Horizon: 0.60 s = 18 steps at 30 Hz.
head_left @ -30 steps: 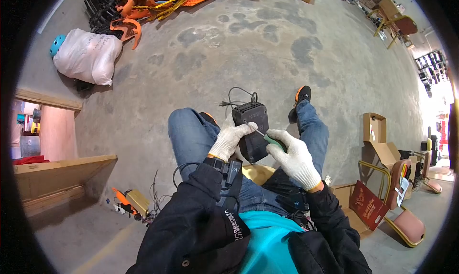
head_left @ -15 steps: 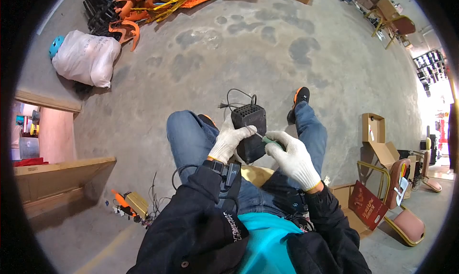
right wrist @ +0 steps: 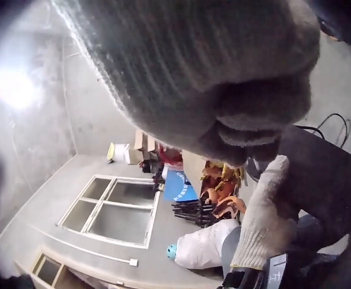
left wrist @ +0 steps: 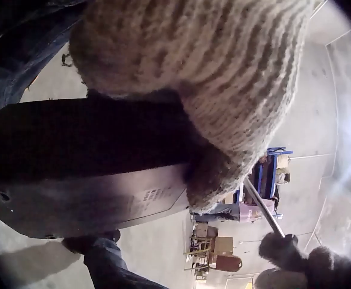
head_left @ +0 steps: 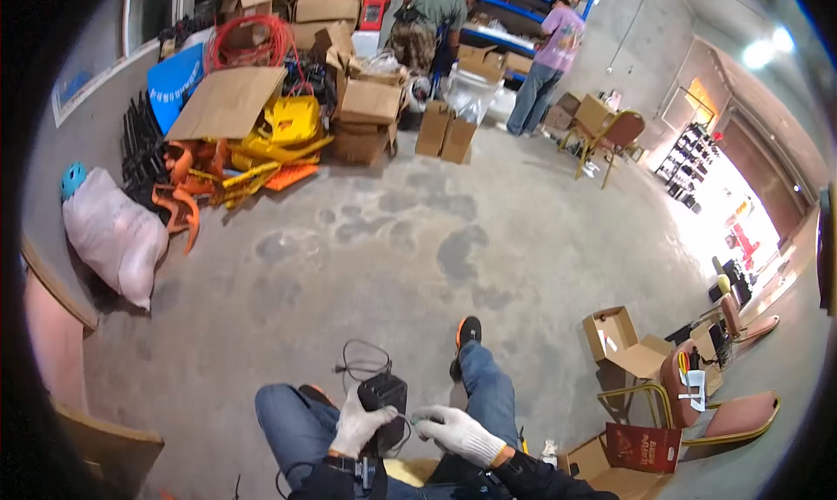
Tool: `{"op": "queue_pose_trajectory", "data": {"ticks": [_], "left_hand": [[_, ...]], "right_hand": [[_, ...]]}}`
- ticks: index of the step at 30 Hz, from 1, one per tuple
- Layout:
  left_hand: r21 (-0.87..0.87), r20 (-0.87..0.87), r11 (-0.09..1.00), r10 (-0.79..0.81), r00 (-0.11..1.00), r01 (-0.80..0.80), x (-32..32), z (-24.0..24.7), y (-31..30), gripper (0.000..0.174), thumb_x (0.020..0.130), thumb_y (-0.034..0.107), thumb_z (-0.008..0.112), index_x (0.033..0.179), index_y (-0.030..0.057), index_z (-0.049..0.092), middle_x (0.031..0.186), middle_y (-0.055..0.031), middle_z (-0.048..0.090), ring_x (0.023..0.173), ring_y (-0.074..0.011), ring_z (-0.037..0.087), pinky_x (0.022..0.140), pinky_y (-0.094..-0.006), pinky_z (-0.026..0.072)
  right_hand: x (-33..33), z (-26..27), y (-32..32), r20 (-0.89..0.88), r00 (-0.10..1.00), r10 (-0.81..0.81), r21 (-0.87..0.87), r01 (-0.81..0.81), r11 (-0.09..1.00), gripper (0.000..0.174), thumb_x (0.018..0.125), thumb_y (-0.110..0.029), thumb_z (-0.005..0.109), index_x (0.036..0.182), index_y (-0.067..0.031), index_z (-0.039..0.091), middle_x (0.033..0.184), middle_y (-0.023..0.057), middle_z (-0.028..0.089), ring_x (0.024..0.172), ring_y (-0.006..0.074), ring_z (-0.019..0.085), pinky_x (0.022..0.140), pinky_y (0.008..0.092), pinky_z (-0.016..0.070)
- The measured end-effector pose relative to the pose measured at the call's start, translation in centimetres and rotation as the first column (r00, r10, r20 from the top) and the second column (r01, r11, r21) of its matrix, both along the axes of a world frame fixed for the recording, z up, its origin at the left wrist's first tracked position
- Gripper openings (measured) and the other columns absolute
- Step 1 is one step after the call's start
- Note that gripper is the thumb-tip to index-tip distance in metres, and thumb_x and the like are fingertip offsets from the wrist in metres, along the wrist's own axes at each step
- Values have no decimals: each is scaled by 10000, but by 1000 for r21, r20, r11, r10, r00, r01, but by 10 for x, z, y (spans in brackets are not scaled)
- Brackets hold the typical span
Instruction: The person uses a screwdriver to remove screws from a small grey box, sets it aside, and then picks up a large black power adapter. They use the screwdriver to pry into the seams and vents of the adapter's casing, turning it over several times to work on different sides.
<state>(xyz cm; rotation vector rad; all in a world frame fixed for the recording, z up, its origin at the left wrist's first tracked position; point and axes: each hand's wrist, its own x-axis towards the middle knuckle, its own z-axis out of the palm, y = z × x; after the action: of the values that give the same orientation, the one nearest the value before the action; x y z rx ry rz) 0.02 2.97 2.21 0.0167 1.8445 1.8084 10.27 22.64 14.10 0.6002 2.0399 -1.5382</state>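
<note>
A black box-shaped device (head_left: 390, 394) with a grid of holes in one end and a power cord (head_left: 370, 358) sits between my knees. My gloved left hand (head_left: 357, 426) grips its side, thumb across the face. In the left wrist view the device's dark casing (left wrist: 103, 201) shows a recessed screw hole near one corner. My gloved right hand (head_left: 464, 435) holds a screwdriver by its green handle, mostly hidden in the fingers. The screwdriver's metal shaft (left wrist: 264, 208) runs toward the left thumb, its tip hidden behind the glove.
Cartons (head_left: 370, 103), yellow and orange plastic parts (head_left: 279, 142) and a stuffed white sack (head_left: 118, 238) lie ahead and left. Two people stand at a blue rack (head_left: 501, 38). To my right are an open carton (head_left: 623, 339), chairs (head_left: 741, 413) and a red box (head_left: 643, 448).
The head view has tilted up, so the hands and device sit lower in it and the far side of the room shows. Both hands keep their holds on the device and screwdriver.
</note>
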Motion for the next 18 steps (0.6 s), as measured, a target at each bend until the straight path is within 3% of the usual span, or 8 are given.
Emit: {"op": "queue_pose_trajectory", "data": {"ticks": [2,4,6,9,11,12,14,18], "left_hand": [[-215,-31,976,-43,999,36,1,35,1,754,724,236,954,1326,-15,576,1200,-166,749,1111,-276,728,993,-373,570],[-336,-77,940,-84,993,54,0,24,2,769,721,266,959,1319,-14,565,1186,-198,743,1111,-289,728,984,-385,574],[-266,-43,963,-62,997,48,1,19,2,799,713,302,965,1333,-3,564,1185,-204,745,1106,-306,733,979,-395,575],[-246,-47,968,-71,996,57,2,26,1,806,703,268,983,1341,-15,581,1185,-160,748,1073,-238,730,956,-359,590],[-265,-75,963,-82,994,60,1,8,-1,793,708,262,981,1334,-18,583,1185,-156,750,1077,-235,730,959,-359,588],[-283,-99,957,-95,991,64,0,8,-2,780,714,257,980,1327,-21,585,1185,-152,752,1080,-231,730,961,-359,587],[-317,-106,946,-100,989,61,1,10,-2,777,713,252,980,1324,-23,586,1185,-149,754,1085,-229,729,966,-358,584],[-336,-124,939,-124,985,76,2,-6,-5,805,702,283,983,1331,-21,584,1184,-158,757,1105,-247,731,980,-362,578]], "right_hand": [[6,-28,8,69,996,-54,-163,65,985,419,1020,-347,642,1257,-6,706,878,20,706,633,83,545,580,262,468],[4,-15,9,149,987,-64,-232,98,968,404,1030,-347,628,1228,-4,706,864,15,692,632,82,545,576,257,460],[4,-11,9,242,968,-69,-299,142,944,392,1040,-348,614,1198,-1,705,850,11,679,631,80,545,572,252,452],[3,-15,9,254,967,-12,-224,71,972,399,1060,-363,570,1161,7,680,846,29,661,668,112,575,617,282,492],[9,-29,7,-60,991,122,-48,-125,991,447,1081,-393,528,1188,19,666,835,86,683,722,189,651,703,354,543],[11,-34,5,-61,991,122,-48,-125,991,447,1081,-393,528,1188,19,666,835,86,683,722,189,651,703,354,543],[15,-40,1,-178,963,202,135,-180,974,458,1095,-395,506,1272,10,631,889,164,731,837,308,739,816,426,570],[18,-29,-5,-165,915,368,400,-279,873,465,1095,-385,509,1366,-15,587,1045,241,754,975,394,751,872,479,572]]}}
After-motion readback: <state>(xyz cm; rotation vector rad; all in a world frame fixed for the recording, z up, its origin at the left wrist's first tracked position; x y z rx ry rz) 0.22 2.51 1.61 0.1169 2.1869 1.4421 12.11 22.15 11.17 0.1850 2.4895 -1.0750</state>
